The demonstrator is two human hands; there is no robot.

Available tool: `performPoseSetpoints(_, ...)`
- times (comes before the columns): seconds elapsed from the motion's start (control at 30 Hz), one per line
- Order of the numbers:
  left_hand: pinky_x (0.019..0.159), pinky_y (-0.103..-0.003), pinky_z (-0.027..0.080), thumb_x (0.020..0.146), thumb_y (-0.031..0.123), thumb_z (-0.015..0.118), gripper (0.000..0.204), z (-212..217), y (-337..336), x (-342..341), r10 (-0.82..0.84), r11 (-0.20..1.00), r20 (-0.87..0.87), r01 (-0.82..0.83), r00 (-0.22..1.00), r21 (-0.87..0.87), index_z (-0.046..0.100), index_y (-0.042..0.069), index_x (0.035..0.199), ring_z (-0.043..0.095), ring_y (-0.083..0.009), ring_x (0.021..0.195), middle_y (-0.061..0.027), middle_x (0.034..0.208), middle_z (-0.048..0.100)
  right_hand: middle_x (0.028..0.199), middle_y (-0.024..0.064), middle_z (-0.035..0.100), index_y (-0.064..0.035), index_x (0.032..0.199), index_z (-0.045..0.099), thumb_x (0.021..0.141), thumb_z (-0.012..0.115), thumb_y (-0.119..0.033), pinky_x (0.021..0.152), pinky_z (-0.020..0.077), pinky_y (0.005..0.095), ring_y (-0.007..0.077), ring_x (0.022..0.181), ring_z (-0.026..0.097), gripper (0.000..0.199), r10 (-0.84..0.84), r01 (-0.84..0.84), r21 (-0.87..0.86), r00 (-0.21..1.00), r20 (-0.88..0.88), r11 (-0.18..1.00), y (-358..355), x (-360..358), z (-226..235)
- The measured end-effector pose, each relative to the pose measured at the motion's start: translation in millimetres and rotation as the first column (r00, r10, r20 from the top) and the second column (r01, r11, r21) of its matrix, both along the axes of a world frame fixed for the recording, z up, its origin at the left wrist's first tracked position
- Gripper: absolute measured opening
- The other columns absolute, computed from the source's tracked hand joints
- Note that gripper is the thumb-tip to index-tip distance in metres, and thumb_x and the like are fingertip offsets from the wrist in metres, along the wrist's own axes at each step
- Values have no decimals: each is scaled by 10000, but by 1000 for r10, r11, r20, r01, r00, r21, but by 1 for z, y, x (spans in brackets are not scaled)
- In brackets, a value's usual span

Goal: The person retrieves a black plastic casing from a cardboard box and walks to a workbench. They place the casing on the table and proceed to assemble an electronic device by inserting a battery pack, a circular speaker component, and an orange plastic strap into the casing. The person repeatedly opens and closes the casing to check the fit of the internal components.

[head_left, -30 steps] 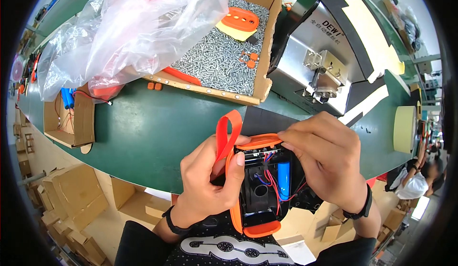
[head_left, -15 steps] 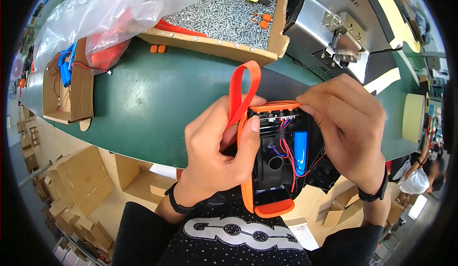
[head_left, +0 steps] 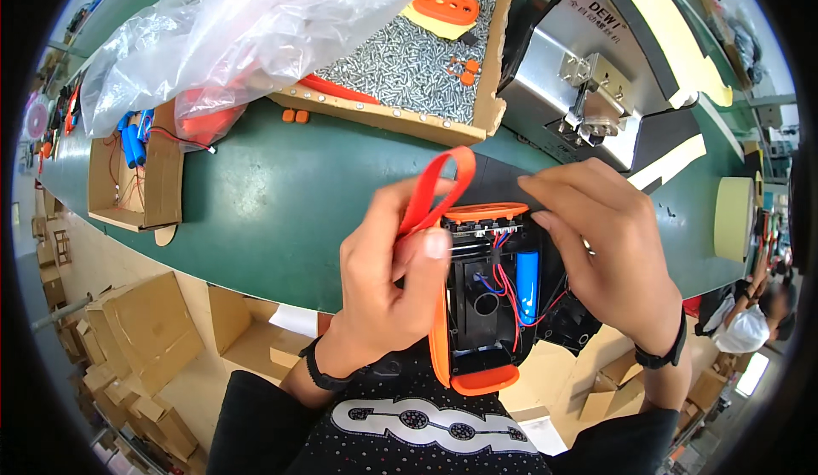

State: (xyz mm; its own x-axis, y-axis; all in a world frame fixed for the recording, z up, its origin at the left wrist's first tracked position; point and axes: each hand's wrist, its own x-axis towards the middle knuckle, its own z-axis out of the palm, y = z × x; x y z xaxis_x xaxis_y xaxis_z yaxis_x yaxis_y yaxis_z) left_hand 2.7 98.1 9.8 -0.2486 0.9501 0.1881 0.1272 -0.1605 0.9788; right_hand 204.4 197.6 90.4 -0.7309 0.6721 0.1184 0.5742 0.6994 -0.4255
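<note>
An opened black plastic casing point(head_left: 471, 345) with orange edging stands before my body, its inside facing up. In it lie a blue cylindrical battery point(head_left: 527, 286), red and blue wires point(head_left: 504, 286) and a narrow circuit board below the orange piece point(head_left: 486, 212) at the far end. My left hand point(head_left: 388, 262) is closed at the casing's left far corner, an orange strap point(head_left: 461, 168) pinched between thumb and forefinger and looping upward. At the right far corner, my right hand point(head_left: 605, 245) has its thumb and forefinger apart, nothing between them. A second black shell part point(head_left: 569, 326) hangs at the right by wires.
A cardboard box of screws point(head_left: 426, 70) stands at the back, partly under a clear plastic bag point(head_left: 230, 40). Right of it is a metal screw-feeding machine point(head_left: 596, 92). A small box point(head_left: 162, 190) with blue batteries sits at left, a yellow tape roll point(head_left: 733, 218) at right.
My right thumb and forefinger have parted and come off the casing's far corner. My left thumb has shifted from the casing's edge onto the strap. The view has moved slightly.
</note>
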Motion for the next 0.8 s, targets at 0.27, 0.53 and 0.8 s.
performPoseSetpoints(0.27,583,-277,361,1049,107,645,158,10,-6,-1,172,967,-65,-156,983,203,692,-32,1107,429,-121,640,-28,764,496,1108,127,715,5,1345,626,774,797,40,770,544,289,183,840,682,597,-231,162,-310,952,-200,937,-14,-15,47)
performPoseSetpoints(0.53,570,-213,379,969,74,781,137,41,17,-11,168,984,30,-166,985,-60,786,-18,1071,520,-26,718,18,817,607,1035,103,730,-25,1335,634,826,787,-5,663,523,304,177,738,673,531,-244,208,-253,962,-120,945,-25,-22,45)
performPoseSetpoints(0.8,640,-200,483,949,62,805,116,41,14,-15,111,993,62,-109,992,-48,746,-28,993,632,-43,737,-18,854,729,945,150,719,17,1175,692,809,791,22,604,544,321,230,689,688,379,-286,221,-247,919,-271,944,-75,18,30)
